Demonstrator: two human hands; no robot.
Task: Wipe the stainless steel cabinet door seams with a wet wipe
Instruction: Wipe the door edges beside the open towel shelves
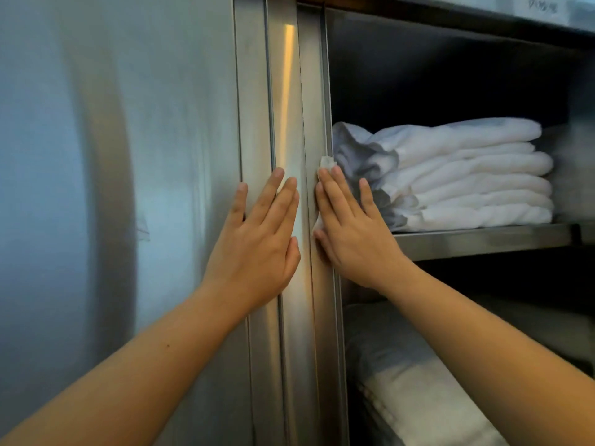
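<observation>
A stainless steel cabinet door fills the left half of the view, with vertical seams running along its right edge strip. My left hand lies flat with straight fingers on that strip. My right hand presses a white wet wipe against the door's edge beside the open compartment, fingers straight. Only the wipe's top corner and a bit at the left of the palm show; the rest is under the hand.
To the right the cabinet is open. A stack of folded white towels sits on a steel shelf, close to my right hand. More white linen lies on the level below.
</observation>
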